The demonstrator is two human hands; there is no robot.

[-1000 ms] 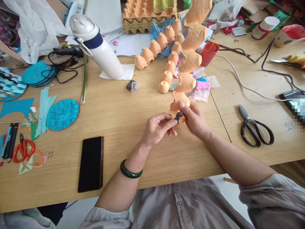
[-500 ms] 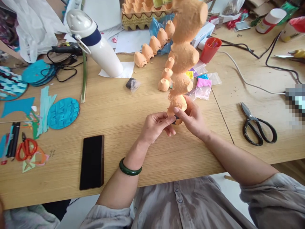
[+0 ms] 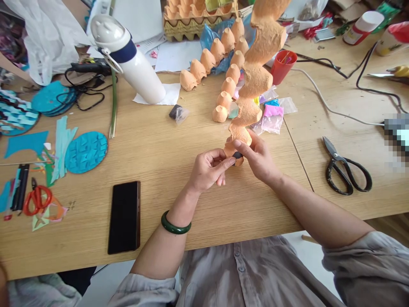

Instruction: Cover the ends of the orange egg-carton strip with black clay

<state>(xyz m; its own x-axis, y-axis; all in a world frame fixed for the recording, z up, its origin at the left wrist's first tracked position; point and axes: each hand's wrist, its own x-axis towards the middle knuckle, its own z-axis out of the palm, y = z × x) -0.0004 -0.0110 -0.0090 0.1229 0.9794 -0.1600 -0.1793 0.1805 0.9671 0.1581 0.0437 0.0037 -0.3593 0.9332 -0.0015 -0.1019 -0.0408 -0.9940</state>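
Observation:
A long strip of orange egg-carton cups rises upright from the table's middle toward the top of the view. My right hand is closed around its lower end, thumb in front. Against that same end, the thumb and fingers of my left hand pinch at a small dark piece by the lowest cup; it looks like black clay. Part of it is hidden by my fingers. Just behind stand two more rows of orange cups, a nearer row and a farther row.
A white bottle, a wrapped black lump and a phone lie to the left. Black-handled scissors rest at right. A red cup and a pink clay packet sit behind my right hand. Egg trays are stacked at the back.
The upright strip has turned and leaned to the right, showing more of the row behind it. More of the dark piece shows between my hands, which have stayed nearly in place.

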